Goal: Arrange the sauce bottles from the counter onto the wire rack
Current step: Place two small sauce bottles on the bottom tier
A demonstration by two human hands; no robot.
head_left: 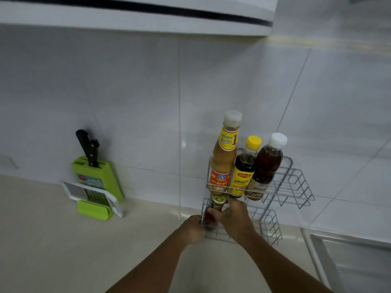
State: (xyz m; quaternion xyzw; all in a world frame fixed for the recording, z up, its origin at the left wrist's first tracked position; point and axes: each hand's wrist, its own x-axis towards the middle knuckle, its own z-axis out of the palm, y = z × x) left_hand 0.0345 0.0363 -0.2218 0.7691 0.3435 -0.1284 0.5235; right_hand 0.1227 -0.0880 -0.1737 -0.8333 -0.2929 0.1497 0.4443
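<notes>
The pale beige table [53, 240] fills the lower left, meeting the white tiled wall. At about four o'clock from the frame's centre stands the two-tier grey wire rack [296, 187], set against the wall. Its upper tier carries three bottles side by side, touching: a tall tan sauce bottle with a white cap and red-yellow label [224, 157], a dark sauce bottle with a yellow cap and yellow label [243, 170], and a brown sauce bottle with a white cap [267, 166]. At nine o'clock from the rack, well apart, a green knife block [99, 176] leans on the wall with a grater in front.

The step in hand looks like seating a fourth bottle: a small reddish bottle with a gold metal lid [215, 210] sits at the left end of the lower tier. The right hand [234, 218] is grasping it around the body; the left hand [192, 229] is clenched on the rack's left edge, apparently steadying it.

Next, I judge, the bottle must stand upright inside the wires before both grips let go.
</notes>
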